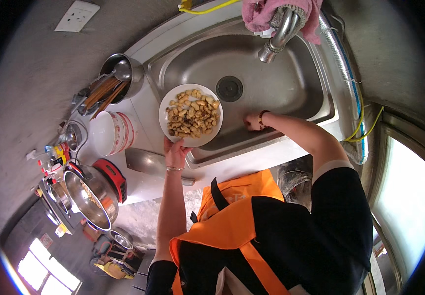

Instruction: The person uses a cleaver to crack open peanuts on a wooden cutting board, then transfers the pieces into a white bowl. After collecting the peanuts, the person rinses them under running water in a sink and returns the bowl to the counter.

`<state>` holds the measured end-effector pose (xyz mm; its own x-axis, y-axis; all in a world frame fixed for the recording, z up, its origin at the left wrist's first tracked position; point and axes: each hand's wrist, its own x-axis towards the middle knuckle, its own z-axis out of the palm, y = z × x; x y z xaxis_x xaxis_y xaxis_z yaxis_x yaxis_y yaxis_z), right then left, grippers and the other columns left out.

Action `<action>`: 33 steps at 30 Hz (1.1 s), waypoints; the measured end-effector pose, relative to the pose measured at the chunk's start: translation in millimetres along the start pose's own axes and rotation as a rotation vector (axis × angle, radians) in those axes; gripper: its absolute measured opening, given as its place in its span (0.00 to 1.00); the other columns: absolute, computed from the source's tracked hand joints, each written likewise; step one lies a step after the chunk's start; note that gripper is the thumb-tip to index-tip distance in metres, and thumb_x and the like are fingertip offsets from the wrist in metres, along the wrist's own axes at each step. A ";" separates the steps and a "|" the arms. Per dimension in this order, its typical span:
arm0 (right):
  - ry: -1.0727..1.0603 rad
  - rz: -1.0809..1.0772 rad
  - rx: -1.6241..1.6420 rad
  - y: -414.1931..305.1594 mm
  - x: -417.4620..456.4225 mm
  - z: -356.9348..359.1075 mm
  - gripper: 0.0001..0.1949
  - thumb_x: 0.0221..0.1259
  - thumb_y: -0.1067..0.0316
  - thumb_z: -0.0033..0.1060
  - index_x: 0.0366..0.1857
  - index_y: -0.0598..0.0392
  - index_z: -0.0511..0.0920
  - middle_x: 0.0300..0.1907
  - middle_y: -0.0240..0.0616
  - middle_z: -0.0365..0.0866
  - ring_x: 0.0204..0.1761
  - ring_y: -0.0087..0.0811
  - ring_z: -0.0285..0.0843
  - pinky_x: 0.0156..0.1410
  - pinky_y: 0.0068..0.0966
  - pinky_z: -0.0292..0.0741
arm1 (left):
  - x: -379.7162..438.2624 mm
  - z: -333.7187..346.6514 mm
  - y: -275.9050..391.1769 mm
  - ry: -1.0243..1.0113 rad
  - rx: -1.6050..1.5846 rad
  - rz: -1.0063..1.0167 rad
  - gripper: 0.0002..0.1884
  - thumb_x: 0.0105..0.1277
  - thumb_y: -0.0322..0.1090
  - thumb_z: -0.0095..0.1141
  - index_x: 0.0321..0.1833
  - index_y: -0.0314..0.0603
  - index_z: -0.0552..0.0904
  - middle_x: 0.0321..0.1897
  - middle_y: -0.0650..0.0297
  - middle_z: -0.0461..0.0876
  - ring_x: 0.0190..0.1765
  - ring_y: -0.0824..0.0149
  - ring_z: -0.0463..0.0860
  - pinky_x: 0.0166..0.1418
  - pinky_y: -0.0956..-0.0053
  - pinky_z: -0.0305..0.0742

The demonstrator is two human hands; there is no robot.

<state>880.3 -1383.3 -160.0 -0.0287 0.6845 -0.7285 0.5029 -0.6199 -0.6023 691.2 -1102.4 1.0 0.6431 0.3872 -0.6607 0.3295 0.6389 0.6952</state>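
My left hand [176, 152] grips the near rim of a white plate [164, 129] and holds it over the left edge of the steel sink [271, 88]. Small browned pieces of food [194, 114] are spread over the plate; what food it is I cannot tell. Low in the basin, near its front wall, is my right hand [252, 121], with the fingers curled and mostly hidden. Whether it holds anything does not show. A metal cleaver [146, 161] lies on the counter under my left wrist, its handle [187, 181] pointing towards me.
A faucet [277, 40] draped with a pink cloth [258, 16] overhangs the sink. Left of it stand a steel pot [137, 79] with chopsticks and a ladle, stacked bowls [103, 132], and a steel pan [111, 206] beside a red-fronted appliance [111, 177]. Bottles [52, 162] line the wall.
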 end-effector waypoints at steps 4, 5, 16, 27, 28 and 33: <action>-0.183 -0.014 0.886 -28.7 -51.4 -44.0 0.09 0.65 0.60 0.54 0.42 0.49 0.78 0.32 0.29 0.78 0.27 0.19 0.68 0.27 0.20 0.62 | 2.3 -3.8 -3.9 -0.021 -0.015 0.013 0.32 0.62 0.22 0.50 0.70 0.50 0.60 0.58 0.54 0.77 0.52 0.53 0.85 0.45 0.59 0.88; -0.178 -0.030 1.180 -43.4 -73.1 -58.8 0.09 0.66 0.59 0.53 0.41 0.49 0.78 0.31 0.26 0.77 0.25 0.15 0.64 0.24 0.17 0.58 | 1.4 -1.3 -2.9 -0.021 -0.020 0.014 0.32 0.62 0.22 0.50 0.70 0.50 0.61 0.57 0.54 0.78 0.51 0.53 0.85 0.45 0.59 0.88; 0.871 -0.441 0.471 -211.2 -84.4 -113.7 0.17 0.75 0.55 0.48 0.58 0.52 0.77 0.47 0.35 0.85 0.46 0.22 0.81 0.51 0.25 0.77 | 1.1 -1.6 2.8 -0.031 0.024 -0.014 0.30 0.63 0.22 0.49 0.69 0.51 0.63 0.58 0.55 0.78 0.53 0.53 0.84 0.46 0.57 0.88; 0.842 0.034 0.225 -70.7 52.5 -75.4 0.18 0.69 0.55 0.47 0.48 0.57 0.80 0.50 0.47 0.83 0.54 0.48 0.80 0.61 0.38 0.75 | -16.4 24.1 67.9 -0.045 -0.018 0.157 0.29 0.63 0.22 0.49 0.68 0.52 0.67 0.59 0.57 0.77 0.54 0.54 0.84 0.47 0.58 0.88; 0.875 -0.057 0.126 -71.6 79.7 -67.9 0.17 0.68 0.55 0.48 0.47 0.55 0.81 0.50 0.48 0.83 0.55 0.51 0.79 0.61 0.40 0.75 | -20.6 29.2 75.1 -0.041 -0.023 0.173 0.28 0.63 0.22 0.49 0.68 0.51 0.67 0.59 0.57 0.77 0.54 0.55 0.84 0.47 0.57 0.88; 0.136 -0.031 -0.018 -61.2 195.5 -43.9 0.14 0.62 0.60 0.52 0.46 0.49 0.83 0.47 0.50 0.83 0.54 0.46 0.79 0.55 0.40 0.78 | -16.3 49.9 93.0 -0.091 -0.022 0.161 0.28 0.64 0.21 0.47 0.68 0.50 0.67 0.60 0.55 0.77 0.55 0.55 0.83 0.49 0.56 0.87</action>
<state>881.8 -1194.7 -251.2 0.0722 0.7500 -0.6575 0.5191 -0.5912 -0.6173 745.9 -1082.5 90.6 0.7466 0.4241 -0.5126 0.2029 0.5886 0.7826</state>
